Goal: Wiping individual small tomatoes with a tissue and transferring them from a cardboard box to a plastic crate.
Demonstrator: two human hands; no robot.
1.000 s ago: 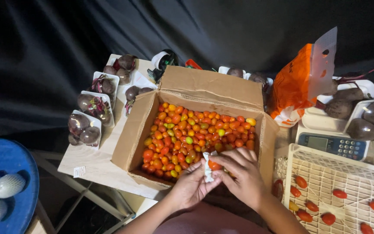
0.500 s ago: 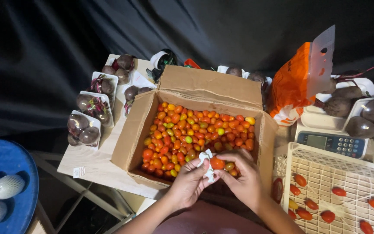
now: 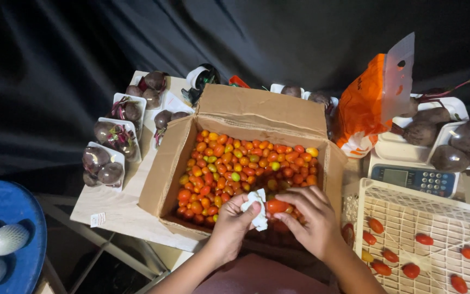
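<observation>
A cardboard box (image 3: 176, 158) stands open on the table, filled with small red, orange and a few green cherry tomatoes (image 3: 229, 163). Over its near edge my left hand (image 3: 234, 224) grips a crumpled white cloth (image 3: 257, 207). My right hand (image 3: 311, 218) holds one red tomato (image 3: 276, 206) pressed against that cloth. Both hands are close together, fingers curled.
A white plastic crate (image 3: 409, 196) at right holds several tomatoes (image 3: 423, 238). A scale (image 3: 414, 178) with beetroot trays (image 3: 458, 142) and an orange bag (image 3: 361, 106) sit behind it. Wrapped beetroot trays (image 3: 103, 163) lie at left. A blue basin (image 3: 12, 207) holds netted fruit.
The hands stayed at the box's near edge. The right hand now shows a red tomato held against the cloth, which has turned slightly in the left hand.
</observation>
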